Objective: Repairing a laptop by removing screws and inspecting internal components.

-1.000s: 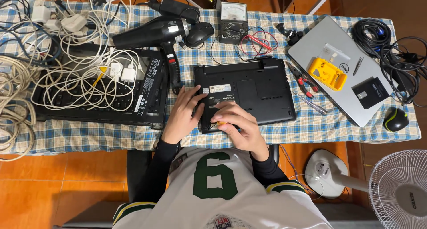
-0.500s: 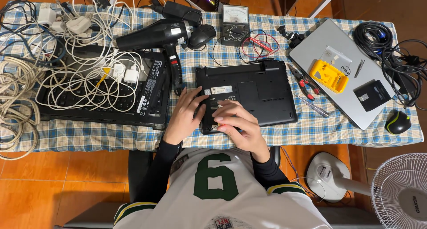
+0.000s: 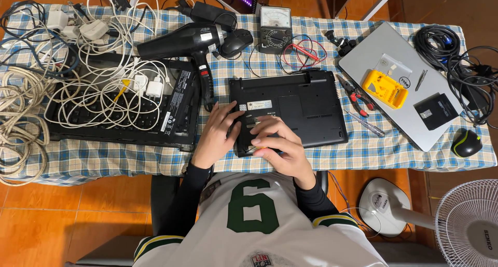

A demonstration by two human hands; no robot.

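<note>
Centre frame, the upturned black laptop (image 3: pixel 290 107) lies on the checked tablecloth (image 3: pixel 363 155). Left hand (image 3: pixel 213 137) rests flat on its near-left corner; right hand (image 3: pixel 280 147) presses beside it — fingers curled, seemingly clasping nothing. Best to steady the base, pressing evenly — no prying.

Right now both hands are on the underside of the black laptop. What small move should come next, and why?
Probably keep the left hand pressing the black laptop steady while the right hand works at the near-left corner of its base. Both hands already rest there, the laptop lies bottom-up on the checked tablecloth, and no tool is in either hand. What the fingers cover is hidden.
</note>
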